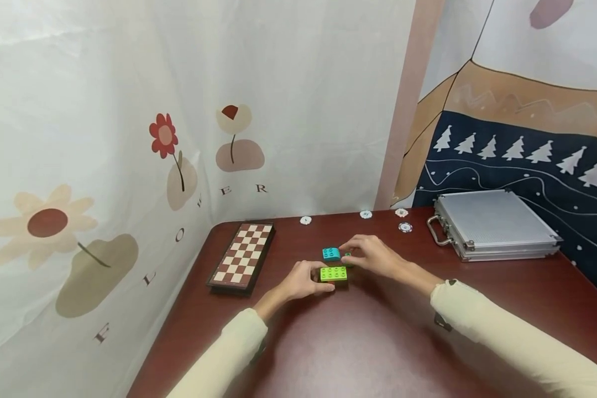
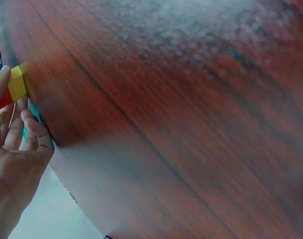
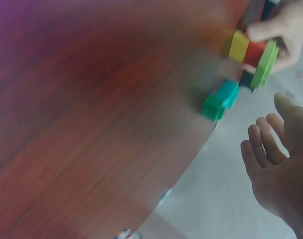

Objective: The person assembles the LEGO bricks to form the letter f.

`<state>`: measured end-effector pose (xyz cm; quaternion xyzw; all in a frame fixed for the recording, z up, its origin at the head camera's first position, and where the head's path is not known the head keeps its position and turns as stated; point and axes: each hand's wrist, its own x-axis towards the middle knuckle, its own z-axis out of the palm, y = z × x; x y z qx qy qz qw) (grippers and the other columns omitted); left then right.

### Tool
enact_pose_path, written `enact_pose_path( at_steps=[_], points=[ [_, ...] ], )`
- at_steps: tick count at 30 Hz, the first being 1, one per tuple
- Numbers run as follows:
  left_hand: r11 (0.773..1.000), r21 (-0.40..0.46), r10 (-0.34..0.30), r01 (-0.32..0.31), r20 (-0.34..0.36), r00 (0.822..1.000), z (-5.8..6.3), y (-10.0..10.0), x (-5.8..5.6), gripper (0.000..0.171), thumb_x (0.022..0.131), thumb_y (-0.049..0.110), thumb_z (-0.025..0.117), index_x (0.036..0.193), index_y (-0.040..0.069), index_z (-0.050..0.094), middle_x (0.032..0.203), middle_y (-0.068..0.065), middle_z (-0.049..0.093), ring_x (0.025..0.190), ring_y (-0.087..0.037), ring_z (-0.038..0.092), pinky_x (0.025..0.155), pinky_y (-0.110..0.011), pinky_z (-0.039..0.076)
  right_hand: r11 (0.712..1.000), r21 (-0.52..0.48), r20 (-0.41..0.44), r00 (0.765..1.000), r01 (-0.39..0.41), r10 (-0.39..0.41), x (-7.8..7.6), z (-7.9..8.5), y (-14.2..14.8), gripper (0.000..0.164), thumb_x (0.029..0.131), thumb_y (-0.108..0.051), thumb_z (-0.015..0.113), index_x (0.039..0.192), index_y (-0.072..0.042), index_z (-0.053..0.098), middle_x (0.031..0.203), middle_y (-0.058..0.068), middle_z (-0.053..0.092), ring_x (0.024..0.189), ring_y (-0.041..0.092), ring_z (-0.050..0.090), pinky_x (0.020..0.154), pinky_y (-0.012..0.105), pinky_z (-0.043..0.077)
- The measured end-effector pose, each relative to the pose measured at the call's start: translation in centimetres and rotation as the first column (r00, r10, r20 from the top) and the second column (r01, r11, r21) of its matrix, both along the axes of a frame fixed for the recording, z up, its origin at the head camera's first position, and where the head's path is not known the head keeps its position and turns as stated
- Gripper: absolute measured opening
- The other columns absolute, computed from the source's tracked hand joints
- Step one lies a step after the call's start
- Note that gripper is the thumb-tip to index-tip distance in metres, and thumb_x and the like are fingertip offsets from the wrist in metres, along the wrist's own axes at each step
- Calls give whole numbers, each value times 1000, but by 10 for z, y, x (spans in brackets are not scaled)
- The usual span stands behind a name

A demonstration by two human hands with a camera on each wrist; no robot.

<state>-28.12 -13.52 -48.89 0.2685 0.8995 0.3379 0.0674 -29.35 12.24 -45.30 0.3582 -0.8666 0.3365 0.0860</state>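
Observation:
My left hand (image 1: 300,281) grips a small stack of building bricks between thumb and fingers. A lime green brick (image 1: 333,273) with studs tops this stack; in the right wrist view a red brick (image 3: 254,53) and a yellow brick (image 3: 238,46) show beneath it. Just beyond the stack, on the table, are a teal brick (image 1: 330,254) and a green brick (image 3: 211,107), side by side. Close to these two, my right hand (image 1: 373,256) hovers with its fingers loosely bent. The right wrist view shows nothing in that hand (image 3: 286,159) and a gap between it and the bricks.
A folding chessboard (image 1: 241,255) lies on the dark red table (image 1: 368,342) at the left. At the back right sits a silver case (image 1: 497,221). Several chips, one a white chip (image 1: 305,220), lie along the far edge, where a printed curtain (image 1: 308,110) hangs.

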Motion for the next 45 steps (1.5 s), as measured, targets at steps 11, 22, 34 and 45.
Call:
enact_pose_path(
  at_steps=[11, 22, 34, 45],
  points=[
    [1000, 18, 15, -15, 5, 1000, 1, 2, 0, 43, 84, 30, 89, 118, 11, 72, 75, 9, 66, 63, -5, 57, 61, -23, 48, 996, 61, 7, 998, 66, -66, -26, -15, 24, 33, 91, -15, 82, 119, 2, 75, 113, 15, 74, 97, 23, 69, 83, 42, 58],
    [998, 62, -2, 2, -12, 1000, 7, 2, 3, 50, 85, 32, 88, 128, 13, 69, 82, 5, 67, 71, -6, 58, 67, -24, 48, 995, 104, 76, 997, 13, -21, -30, -29, 20, 37, 91, -16, 82, 121, 3, 73, 116, 14, 75, 108, 27, 70, 91, 46, 57],
    [996, 92, -14, 22, -85, 996, 9, 3, 4, 35, 90, 30, 84, 120, 16, 75, 84, 4, 67, 76, -16, 59, 66, -25, 47, 992, 121, 95, 995, 26, -37, -27, -37, 16, 33, 92, -14, 80, 121, 2, 74, 112, 12, 76, 103, 23, 70, 88, 43, 58],
    [996, 81, 29, -25, -52, 998, 9, 0, 3, 34, 87, 31, 87, 116, 18, 78, 80, 3, 69, 74, -14, 59, 66, -23, 46, 996, 84, 63, 998, 19, -24, -24, -31, 12, 32, 91, -13, 82, 119, 0, 74, 106, 9, 76, 96, 19, 71, 83, 38, 59]
  ],
)
